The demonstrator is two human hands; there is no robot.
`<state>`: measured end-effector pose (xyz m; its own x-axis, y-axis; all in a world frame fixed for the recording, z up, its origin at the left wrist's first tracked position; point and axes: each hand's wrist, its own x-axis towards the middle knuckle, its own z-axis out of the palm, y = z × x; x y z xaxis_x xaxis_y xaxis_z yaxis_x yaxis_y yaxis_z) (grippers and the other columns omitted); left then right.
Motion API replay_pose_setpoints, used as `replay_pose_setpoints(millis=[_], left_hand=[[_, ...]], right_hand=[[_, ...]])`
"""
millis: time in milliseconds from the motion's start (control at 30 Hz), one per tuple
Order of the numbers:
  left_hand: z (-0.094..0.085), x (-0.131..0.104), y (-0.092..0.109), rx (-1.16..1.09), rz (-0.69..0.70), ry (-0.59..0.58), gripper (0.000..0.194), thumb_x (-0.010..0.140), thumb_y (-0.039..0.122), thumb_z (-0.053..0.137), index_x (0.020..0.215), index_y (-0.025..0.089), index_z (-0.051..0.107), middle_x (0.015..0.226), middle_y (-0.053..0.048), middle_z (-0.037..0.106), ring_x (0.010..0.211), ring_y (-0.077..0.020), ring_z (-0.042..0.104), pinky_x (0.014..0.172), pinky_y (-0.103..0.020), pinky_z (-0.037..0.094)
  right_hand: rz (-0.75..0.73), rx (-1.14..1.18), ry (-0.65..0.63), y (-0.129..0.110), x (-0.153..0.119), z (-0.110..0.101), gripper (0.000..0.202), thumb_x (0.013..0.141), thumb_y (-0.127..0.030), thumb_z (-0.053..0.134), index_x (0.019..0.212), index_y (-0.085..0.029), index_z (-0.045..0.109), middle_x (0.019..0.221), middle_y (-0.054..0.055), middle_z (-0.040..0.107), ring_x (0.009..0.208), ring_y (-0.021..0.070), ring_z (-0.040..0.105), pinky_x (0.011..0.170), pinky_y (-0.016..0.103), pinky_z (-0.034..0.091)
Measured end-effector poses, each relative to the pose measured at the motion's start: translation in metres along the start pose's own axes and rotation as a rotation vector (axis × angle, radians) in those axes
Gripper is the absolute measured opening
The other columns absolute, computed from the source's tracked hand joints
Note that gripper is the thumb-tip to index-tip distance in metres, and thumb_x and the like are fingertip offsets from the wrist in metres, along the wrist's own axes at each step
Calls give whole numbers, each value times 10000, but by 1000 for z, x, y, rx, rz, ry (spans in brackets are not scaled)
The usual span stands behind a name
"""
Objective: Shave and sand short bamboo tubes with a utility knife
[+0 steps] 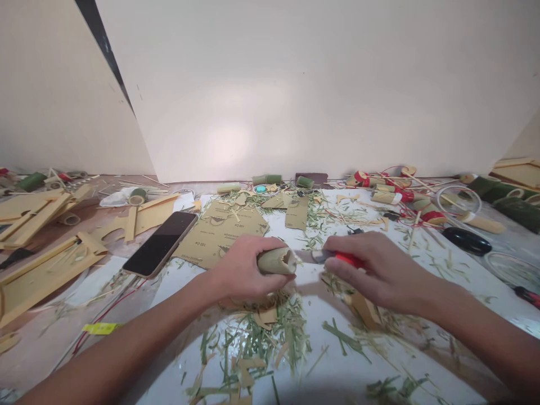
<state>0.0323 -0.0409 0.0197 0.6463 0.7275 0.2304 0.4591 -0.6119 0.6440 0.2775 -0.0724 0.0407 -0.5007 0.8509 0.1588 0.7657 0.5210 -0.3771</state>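
Your left hand [247, 267] is closed around a short bamboo tube [274, 262], thumb along the upper side and fingers beneath, with the open, jagged end facing right. Your right hand [371, 267] is wrapped around the red handle of a knife [349, 259], its blade pointing left toward that end; whether the edge touches the bamboo, you cannot tell from this view. The tube is near the middle of the view, above the white work surface [314, 318].

Below and in front of your hands lie green and tan bamboo shavings [291, 320]. Just beyond your left hand is a large sheet of sandpaper [219, 228], with a smaller sandpaper piece [297, 214] farther right. To the left of the large sheet, a phone [161, 244] lies with its screen dark, and nearer you there is a yellow tag [102, 328] by a red wire.

At the far left you have flat wooden parts [50, 264] with raised edges. On the right, beyond your right hand, are a glossy black oval object [467, 241], a coil of pale tubing or wire [459, 198] and bamboo pieces bound in red [405, 194]. Green bamboo offcuts [266, 179] sit at the back, near the pale upright panel [295, 84].
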Motion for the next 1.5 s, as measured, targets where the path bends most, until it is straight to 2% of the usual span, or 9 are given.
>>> replay_pose_setpoints(millis=[100,300,467,633,833,867,1033,1133,1500], left_hand=[[5,1,2,8,38,-12,108,731,262,640,679,182,590,604,58,517,567,-81,441,541,-206,329],[12,-2,1,67,53,-2,52,670,231,647,708,195,648,633,41,589,588,-102,482,556,-213,349],[12,-1,6,73,-1,76,70,681,211,624,626,183,593,556,61,520,543,-81,429,525,-210,312],[11,3,6,19,-111,47,98,722,265,620,666,185,615,586,58,533,578,-91,460,542,-211,337],[7,-2,-4,23,-314,57,100,692,294,644,681,195,633,622,37,598,602,-129,524,526,-226,360],[6,-2,-5,33,-319,69,100,700,298,640,693,198,633,640,35,612,619,-135,540,539,-230,369],[6,3,-2,44,-225,80,123,737,331,635,756,211,616,692,47,637,652,-133,566,579,-234,380],[7,3,2,66,-174,55,133,752,337,615,751,205,598,676,46,615,632,-124,543,562,-233,354],[13,0,7,147,-154,1,102,704,283,590,663,200,547,594,54,538,563,-107,455,524,-240,299]], right_hand=[[-55,46,-100,-16,2,10,412,945,-487,414,652,-199,431,559,-33,460,516,111,402,523,254,245],[-30,-9,-118,-29,0,15,377,923,-458,460,653,-195,441,553,-33,454,506,108,390,519,257,216],[-58,-117,59,-25,-1,19,376,915,-474,454,660,-198,459,568,-22,481,506,114,386,521,256,197],[-51,-261,152,-17,2,19,342,905,-475,461,700,-209,527,601,-1,559,549,150,478,532,261,197],[354,-448,397,15,5,-8,402,897,-579,415,810,-231,594,529,13,536,510,191,473,513,274,211],[357,-423,409,17,5,-10,399,906,-571,403,812,-227,583,530,11,526,519,193,479,517,278,227],[75,-53,111,-1,3,2,385,968,-488,341,735,-212,472,586,-12,497,540,147,464,540,270,293],[-4,55,-8,-15,3,11,354,977,-452,351,742,-208,454,613,-23,498,543,127,447,536,255,285],[-38,-26,-66,-25,5,18,366,930,-473,437,678,-207,429,542,-45,432,492,108,371,514,255,205]])
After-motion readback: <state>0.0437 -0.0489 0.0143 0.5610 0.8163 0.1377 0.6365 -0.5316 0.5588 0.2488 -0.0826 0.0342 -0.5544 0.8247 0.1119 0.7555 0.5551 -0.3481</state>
